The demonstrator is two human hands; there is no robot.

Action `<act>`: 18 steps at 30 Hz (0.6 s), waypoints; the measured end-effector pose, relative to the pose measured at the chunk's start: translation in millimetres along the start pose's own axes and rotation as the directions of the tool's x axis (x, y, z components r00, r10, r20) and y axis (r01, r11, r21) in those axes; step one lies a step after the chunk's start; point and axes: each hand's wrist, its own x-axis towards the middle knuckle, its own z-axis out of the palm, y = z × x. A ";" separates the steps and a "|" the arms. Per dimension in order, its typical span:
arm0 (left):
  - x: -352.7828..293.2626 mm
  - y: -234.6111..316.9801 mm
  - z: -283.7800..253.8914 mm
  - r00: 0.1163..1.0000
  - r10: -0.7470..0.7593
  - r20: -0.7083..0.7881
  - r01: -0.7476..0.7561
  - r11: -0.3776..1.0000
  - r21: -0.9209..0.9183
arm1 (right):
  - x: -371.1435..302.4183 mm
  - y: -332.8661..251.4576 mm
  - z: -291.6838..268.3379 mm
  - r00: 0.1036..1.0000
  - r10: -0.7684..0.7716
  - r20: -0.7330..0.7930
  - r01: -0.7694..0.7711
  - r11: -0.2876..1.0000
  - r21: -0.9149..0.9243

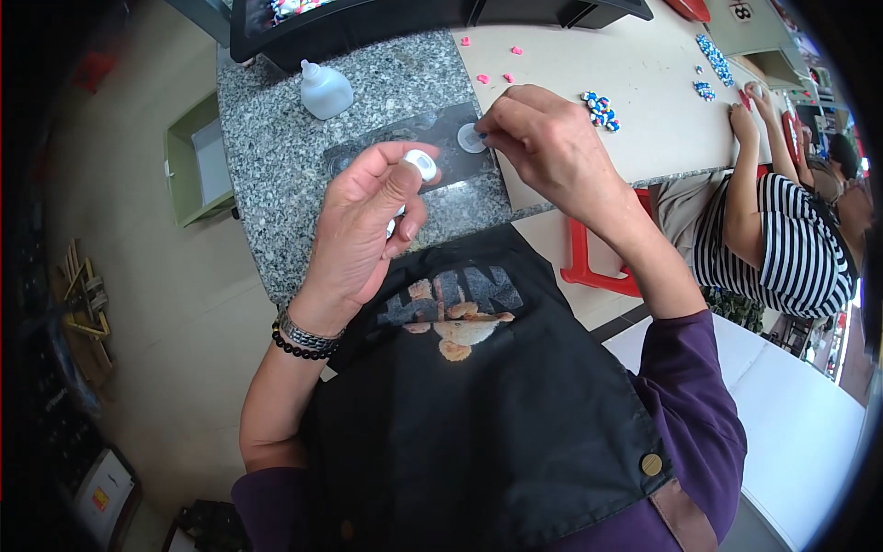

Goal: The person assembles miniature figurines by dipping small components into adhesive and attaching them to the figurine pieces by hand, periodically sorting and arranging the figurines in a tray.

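Note:
My left hand (pixel 363 207) is closed round a small rounded white piece (pixel 420 165) with a greyish patch in its face. More white shows lower down between the fingers. To its right, my right hand (pixel 552 133) pinches thumb and fingers together over a small round translucent dish (pixel 470 139). A tiny dark blue spot shows at those fingertips; I cannot tell what it is. Under both hands lies a dark, shiny flat plate (pixel 405 132) on the speckled grey stone top (pixel 271 156). A whitish squeeze bottle (pixel 326 93) with a nozzle stands beyond my left hand.
Several small pink pieces (pixel 484 79) lie on the beige tabletop (pixel 589 55). Clusters of blue-and-white pieces (pixel 600 111) are further right. A black bin (pixel 368 28) borders the far side. Another person in a striped top (pixel 782 244) sits at right, beside a red stool (pixel 589 262).

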 end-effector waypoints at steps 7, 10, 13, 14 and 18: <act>-0.3 -4.4 -1.9 0.999 0.040 -0.022 -0.041 0.999 -0.030 | 4.2 2.0 9.0 0.990 -0.106 0.090 0.125 0.959 -0.254; 2.1 -4.4 0.4 0.997 0.065 -0.029 -0.066 0.996 -0.057 | 2.6 4.0 5.1 0.996 -0.083 0.018 0.085 0.980 -0.180; 5.7 -3.4 4.6 0.997 0.059 -0.048 -0.062 0.996 -0.059 | 0.1 4.8 2.3 0.990 0.036 -0.138 -0.028 0.998 0.060; 6.8 -3.7 6.5 0.997 0.062 -0.050 -0.065 0.996 -0.058 | -0.8 4.7 2.6 0.967 0.139 -0.215 -0.091 0.971 0.219; 15.0 -6.7 12.8 0.992 0.115 -0.058 -0.116 0.993 -0.008 | -6.6 -0.9 4.8 0.858 0.514 -0.017 -0.353 0.614 0.706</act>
